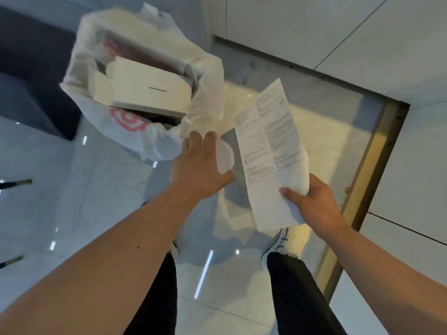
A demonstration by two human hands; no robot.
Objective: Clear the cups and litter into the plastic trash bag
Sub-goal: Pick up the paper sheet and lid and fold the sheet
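Note:
A white plastic trash bag (125, 131) with a red logo stands open on the floor at upper left. A white cardboard box (150, 88) sticks out of its mouth, with dark red packaging behind it. My left hand (198, 168) is just below the bag's near rim and grips a white plastic cup (226, 157) by its side. My right hand (312, 201) holds a long printed paper sheet (268, 146) by its lower edge, to the right of the bag.
Glossy grey floor tiles (96, 189) lie all around. White cabinet fronts (362, 44) with a brass-coloured plinth strip (367, 170) run along the right. A dark sofa-like block (31, 81) sits at the far left. My shoes and dark trouser legs are below.

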